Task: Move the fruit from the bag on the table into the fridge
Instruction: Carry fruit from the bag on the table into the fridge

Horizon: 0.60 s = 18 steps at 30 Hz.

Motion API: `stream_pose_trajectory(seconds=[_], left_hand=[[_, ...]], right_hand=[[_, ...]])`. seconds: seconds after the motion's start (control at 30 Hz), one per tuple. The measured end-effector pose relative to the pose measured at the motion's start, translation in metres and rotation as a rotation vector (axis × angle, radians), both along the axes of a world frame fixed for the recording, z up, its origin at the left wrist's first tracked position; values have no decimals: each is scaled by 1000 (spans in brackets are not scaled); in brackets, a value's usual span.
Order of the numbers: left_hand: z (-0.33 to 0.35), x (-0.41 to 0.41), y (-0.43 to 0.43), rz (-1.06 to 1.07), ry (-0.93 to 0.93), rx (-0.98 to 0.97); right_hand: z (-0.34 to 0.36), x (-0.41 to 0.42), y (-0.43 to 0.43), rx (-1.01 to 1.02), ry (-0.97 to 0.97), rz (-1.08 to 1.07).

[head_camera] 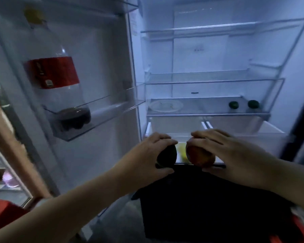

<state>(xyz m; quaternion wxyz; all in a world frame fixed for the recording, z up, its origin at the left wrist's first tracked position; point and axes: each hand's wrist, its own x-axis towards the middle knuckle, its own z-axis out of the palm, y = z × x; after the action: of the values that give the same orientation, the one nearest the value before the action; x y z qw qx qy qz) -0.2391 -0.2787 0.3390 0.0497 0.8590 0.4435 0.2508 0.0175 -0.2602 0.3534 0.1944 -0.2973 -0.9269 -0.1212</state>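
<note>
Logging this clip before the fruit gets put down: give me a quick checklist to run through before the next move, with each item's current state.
1. Fridge door open: ok.
2. Left hand has a firm grip on the dark green fruit: ok.
3. Right hand holds the reddish fruit: ok.
4. Open drawer below the hands: ok; something yellow-green already lies inside.
5. Room left in the drawer: cannot tell, hands block it.
6. Shelf above clear of the hands: ok.
</note>
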Motion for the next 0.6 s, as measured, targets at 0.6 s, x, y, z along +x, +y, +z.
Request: stream_pose_trajectory(seconds=[0.6], left_hand=[[-19, 180, 160, -344, -211, -74]], right_hand=[[-28, 177, 50, -62, 152, -478]])
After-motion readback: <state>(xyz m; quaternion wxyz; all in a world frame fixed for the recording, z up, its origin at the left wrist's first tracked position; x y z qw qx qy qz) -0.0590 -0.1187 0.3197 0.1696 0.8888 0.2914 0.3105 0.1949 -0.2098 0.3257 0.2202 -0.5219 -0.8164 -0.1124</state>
